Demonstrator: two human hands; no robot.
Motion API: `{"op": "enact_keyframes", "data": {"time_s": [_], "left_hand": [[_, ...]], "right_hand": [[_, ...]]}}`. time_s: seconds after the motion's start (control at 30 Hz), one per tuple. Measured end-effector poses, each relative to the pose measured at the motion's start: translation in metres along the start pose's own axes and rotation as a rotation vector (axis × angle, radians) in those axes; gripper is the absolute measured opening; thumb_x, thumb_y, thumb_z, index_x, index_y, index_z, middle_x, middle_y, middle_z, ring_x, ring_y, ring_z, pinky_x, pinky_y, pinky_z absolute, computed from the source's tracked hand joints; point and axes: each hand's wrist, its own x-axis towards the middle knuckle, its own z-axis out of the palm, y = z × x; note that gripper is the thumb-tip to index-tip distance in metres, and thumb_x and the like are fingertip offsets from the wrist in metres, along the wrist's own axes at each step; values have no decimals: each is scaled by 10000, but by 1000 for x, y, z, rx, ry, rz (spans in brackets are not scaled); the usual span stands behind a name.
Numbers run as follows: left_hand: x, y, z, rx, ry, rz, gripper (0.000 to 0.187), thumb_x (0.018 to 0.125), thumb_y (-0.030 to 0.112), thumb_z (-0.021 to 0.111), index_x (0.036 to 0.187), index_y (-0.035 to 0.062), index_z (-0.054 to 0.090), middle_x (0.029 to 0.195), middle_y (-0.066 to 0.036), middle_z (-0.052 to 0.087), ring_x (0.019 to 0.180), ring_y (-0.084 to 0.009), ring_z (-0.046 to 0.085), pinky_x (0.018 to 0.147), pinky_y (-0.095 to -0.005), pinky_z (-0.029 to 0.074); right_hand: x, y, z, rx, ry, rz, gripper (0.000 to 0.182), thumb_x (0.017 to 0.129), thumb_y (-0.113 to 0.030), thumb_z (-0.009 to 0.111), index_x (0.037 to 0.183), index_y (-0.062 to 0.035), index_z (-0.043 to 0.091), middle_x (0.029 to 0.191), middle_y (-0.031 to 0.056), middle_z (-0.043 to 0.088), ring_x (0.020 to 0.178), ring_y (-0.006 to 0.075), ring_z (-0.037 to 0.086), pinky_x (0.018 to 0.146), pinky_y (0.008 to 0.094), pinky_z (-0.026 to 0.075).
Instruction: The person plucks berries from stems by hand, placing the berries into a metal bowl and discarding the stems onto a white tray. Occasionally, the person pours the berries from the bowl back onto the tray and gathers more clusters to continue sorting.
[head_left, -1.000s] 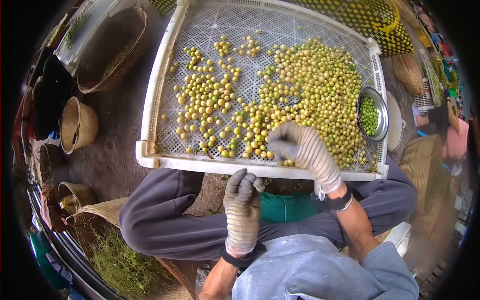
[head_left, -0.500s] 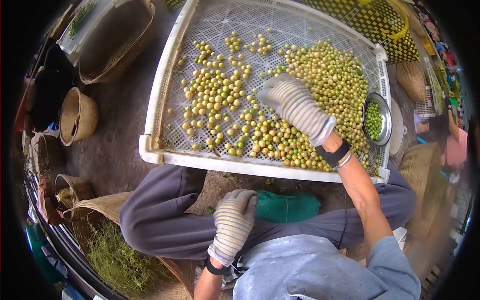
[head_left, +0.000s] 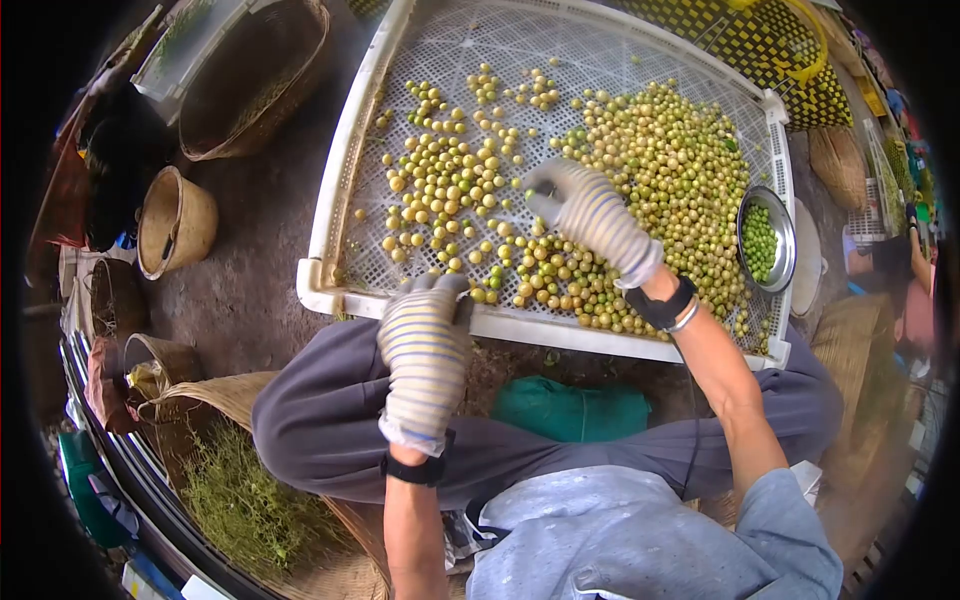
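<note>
Right hand (gloved) on fruits, tray

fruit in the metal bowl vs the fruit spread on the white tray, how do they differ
The fruit in the metal bowl is evenly green; the fruit on the white tray is mostly yellow, with some green. The bowl holds a small batch; the tray holds far more, heaped right, scattered left. Both are small and round.

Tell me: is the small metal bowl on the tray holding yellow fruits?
No: the metal bowl at the white tray edge holds only green fruits.
</note>
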Motion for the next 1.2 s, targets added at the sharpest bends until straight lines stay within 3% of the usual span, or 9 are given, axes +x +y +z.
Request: {"op": "enact_keyframes", "data": {"time_s": [0.07, 0.17, 0.4, 0.47, 0.6, 0.73, 0.8, 0.93, 1.2], "left_hand": [[7, 13, 17, 140, -88, 22, 213, 804, 242, 789, 981, 147, 720, 937, -108, 692, 960, -350, 648, 819, -456, 516], [16, 11, 36, 324, -148, -47, 183, 802, 246, 771, 954, 156, 721, 956, -109, 696, 1003, -347, 647, 849, -473, 506], [35, -18, -2, 320, -66, -142, 112, 870, 222, 671, 915, 127, 713, 936, -137, 704, 925, -347, 670, 790, -497, 501], [44, -26, 3, 182, 11, -103, 99, 855, 199, 690, 913, 122, 714, 928, -141, 696, 920, -349, 667, 777, -500, 506], [63, -17, 19, 150, 110, -10, 92, 842, 172, 701, 915, 117, 715, 924, -145, 690, 910, -357, 663, 780, -498, 506], [82, -9, 27, 171, 72, 26, 102, 820, 157, 714, 910, 110, 726, 913, -154, 689, 900, -369, 659, 778, -495, 506], [88, -12, 30, 264, -62, 61, 96, 807, 154, 723, 891, 109, 735, 903, -158, 692, 888, -368, 661, 778, -494, 507], [91, -11, 30, 344, -97, 125, 171, 823, 234, 753, 971, 151, 771, 937, -120, 725, 872, -334, 701, 789, -462, 545], [69, 27, 32, -14, 18, 172, 152, 844, 310, 741, 890, 165, 731, 875, -81, 677, 894, -308, 645, 836, -467, 460]], "right_hand": [[-13, -8, -21, 608, -12, 256, 251, 916, -174, 660, 1098, -6, 695, 931, 50, 694, 815, 138, 663, 706, 309, 546], [-25, -3, -21, 986, 52, 217, 254, 931, -177, 660, 1120, -10, 694, 910, 23, 678, 806, 112, 636, 705, 293, 529], [-43, -24, 22, 86, -324, -224, 169, 882, -144, 685, 1032, -77, 726, 972, 130, 733, 855, 313, 704, 782, 399, 557], [-41, -36, 37, -370, -324, -393, 143, 864, -121, 664, 992, -91, 719, 872, 131, 718, 811, 350, 698, 738, 450, 552], [-37, -35, 50, -516, -227, -487, 149, 833, -76, 603, 952, -57, 692, 801, 191, 695, 756, 357, 706, 629, 469, 548], [-42, -36, 30, -247, -286, -300, 155, 856, -98, 653, 996, -47, 698, 811, 154, 707, 753, 313, 712, 670, 429, 556], [-50, -32, 14, 407, -225, 15, 202, 894, -159, 664, 1064, -55, 701, 816, 58, 676, 711, 196, 647, 704, 338, 537], [-63, -13, -13, 1048, -240, 304, 256, 984, -187, 611, 1161, -6, 649, 915, 10, 649, 704, 54, 534, 569, 205, 414], [-77, -20, 11, 1224, 50, 522, 405, 1007, -457, 617, 1078, -62, 672, 895, -20, 672, 683, 37, 557, 562, 198, 423]]}}
